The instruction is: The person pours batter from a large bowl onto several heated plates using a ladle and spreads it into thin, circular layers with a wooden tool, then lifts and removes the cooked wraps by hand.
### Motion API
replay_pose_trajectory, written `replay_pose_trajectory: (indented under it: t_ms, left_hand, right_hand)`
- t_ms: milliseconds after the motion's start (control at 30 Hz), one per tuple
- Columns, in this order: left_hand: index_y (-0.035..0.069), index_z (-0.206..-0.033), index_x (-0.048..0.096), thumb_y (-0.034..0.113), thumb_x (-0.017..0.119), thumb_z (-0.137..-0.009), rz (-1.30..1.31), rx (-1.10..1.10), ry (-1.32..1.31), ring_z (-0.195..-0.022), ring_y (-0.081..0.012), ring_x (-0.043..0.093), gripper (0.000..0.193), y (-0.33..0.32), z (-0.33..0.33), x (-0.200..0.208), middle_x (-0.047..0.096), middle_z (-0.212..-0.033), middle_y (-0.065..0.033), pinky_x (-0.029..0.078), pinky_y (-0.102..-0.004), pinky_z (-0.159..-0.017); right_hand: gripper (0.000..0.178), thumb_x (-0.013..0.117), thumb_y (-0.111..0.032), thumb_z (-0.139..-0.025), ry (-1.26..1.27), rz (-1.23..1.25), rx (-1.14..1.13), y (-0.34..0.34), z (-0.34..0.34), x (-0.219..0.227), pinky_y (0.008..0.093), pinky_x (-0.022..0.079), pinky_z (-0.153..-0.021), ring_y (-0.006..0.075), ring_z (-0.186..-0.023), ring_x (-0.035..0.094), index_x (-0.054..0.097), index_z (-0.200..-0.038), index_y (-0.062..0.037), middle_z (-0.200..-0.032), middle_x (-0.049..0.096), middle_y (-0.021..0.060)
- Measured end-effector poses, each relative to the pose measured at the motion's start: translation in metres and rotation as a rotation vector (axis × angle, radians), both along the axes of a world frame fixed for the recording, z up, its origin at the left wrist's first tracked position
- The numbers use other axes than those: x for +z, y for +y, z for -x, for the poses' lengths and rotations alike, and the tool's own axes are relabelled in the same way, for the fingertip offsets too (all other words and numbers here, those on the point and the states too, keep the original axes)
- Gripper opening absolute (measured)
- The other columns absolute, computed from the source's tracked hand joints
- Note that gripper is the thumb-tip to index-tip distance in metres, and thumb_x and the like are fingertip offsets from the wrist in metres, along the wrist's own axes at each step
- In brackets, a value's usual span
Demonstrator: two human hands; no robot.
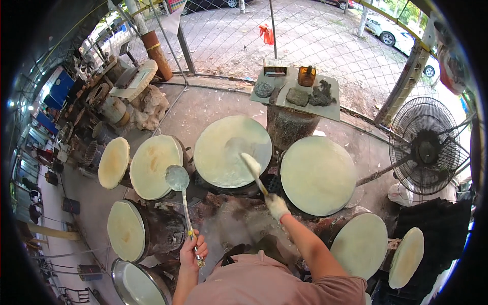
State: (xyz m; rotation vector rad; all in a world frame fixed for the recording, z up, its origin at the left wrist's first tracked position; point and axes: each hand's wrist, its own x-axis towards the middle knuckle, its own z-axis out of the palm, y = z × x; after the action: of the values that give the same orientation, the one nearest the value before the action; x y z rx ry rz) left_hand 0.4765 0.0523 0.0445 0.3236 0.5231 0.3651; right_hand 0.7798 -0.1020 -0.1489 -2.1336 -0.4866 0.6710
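My left hand (194,247) is closed around the handle of a long metal ladle (177,178). Its bowl hangs over the edge of a round pancake (152,165) that has a browned patch. In a pale glove, my right hand (277,207) grips a spatula (251,163), its broad blade coated with pale batter. That blade is over the right part of a round sheet of batter (218,147) on the middle griddle, where a greyish wet patch shows. Whether blade and batter touch, I cannot tell. To the right lies another pale round sheet (317,175).
More pale rounds (126,231) ring me on both sides. A metal basin (137,284) with white liquid stands at lower left. Ahead, a board (329,109) on a stump carries an amber jar (306,76) and dark lumps. A large fan (426,146) stands right, before a wire fence.
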Motion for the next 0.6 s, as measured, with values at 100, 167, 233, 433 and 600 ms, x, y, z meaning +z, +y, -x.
replay_pose_trajectory:
  t_ms: [100, 167, 233, 433, 600]
  left_hand:
    - [0.008, -0.110, 0.049, 0.014, 0.051, -0.091, -0.005, -0.002, 0.014, -0.056, -0.0123, 0.039, 0.020, -0.005, -0.011, -0.002, 0.045, -0.081, -0.0049, 0.036, -0.0252, -0.049]
    - [0.008, -0.110, 0.049, 0.013, 0.052, -0.091, -0.021, -0.001, 0.016, -0.057, -0.0128, 0.040, 0.020, 0.000, -0.017, -0.002, 0.046, -0.083, -0.0055, 0.036, -0.0252, -0.049]
    - [0.006, -0.109, 0.048, 0.010, 0.053, -0.089, -0.024, 0.000, 0.036, -0.061, -0.0141, 0.042, 0.021, 0.004, -0.019, -0.004, 0.047, -0.085, -0.0063, 0.038, -0.0257, -0.049]
    - [0.003, -0.109, 0.046, 0.007, 0.051, -0.088, -0.022, 0.007, 0.050, -0.060, -0.0134, 0.041, 0.023, 0.021, -0.014, -0.004, 0.047, -0.086, -0.0073, 0.038, -0.0242, -0.049]
    - [0.003, -0.108, 0.048, 0.006, 0.052, -0.087, -0.001, -0.028, 0.047, -0.060, -0.0138, 0.041, 0.022, 0.041, -0.008, -0.007, 0.047, -0.085, -0.0075, 0.038, -0.0243, -0.048]
  right_hand:
    - [0.038, 0.049, -0.030, -0.090, 0.102, 0.010, -0.041, 0.025, -0.030, 0.045, 0.0398, 0.047, -0.081, 0.0380, -0.097, 0.059, 0.057, -0.112, -0.0006, -0.100, 0.062, 0.0249]
    - [0.036, 0.052, -0.028, -0.090, 0.149, -0.109, 0.133, 0.020, -0.019, 0.033, 0.0396, 0.047, -0.080, 0.0358, -0.094, 0.061, 0.056, -0.114, -0.0010, -0.101, 0.063, 0.0221]
    - [0.036, 0.054, -0.027, -0.087, 0.130, 0.009, 0.299, -0.007, 0.012, -0.003, 0.0398, 0.047, -0.081, 0.0368, -0.095, 0.060, 0.058, -0.113, -0.0026, -0.101, 0.063, 0.0227]
    - [0.034, 0.047, -0.033, -0.092, -0.034, 0.098, -0.144, 0.005, -0.009, -0.013, 0.0412, 0.048, -0.075, 0.0364, -0.088, 0.061, 0.058, -0.113, -0.0090, -0.094, 0.064, 0.0194]
    - [0.046, 0.045, -0.035, -0.091, -0.016, 0.124, -0.273, 0.081, -0.088, 0.023, 0.0411, 0.042, -0.092, 0.0358, -0.110, 0.054, 0.044, -0.133, -0.0180, -0.120, 0.057, 0.0173]
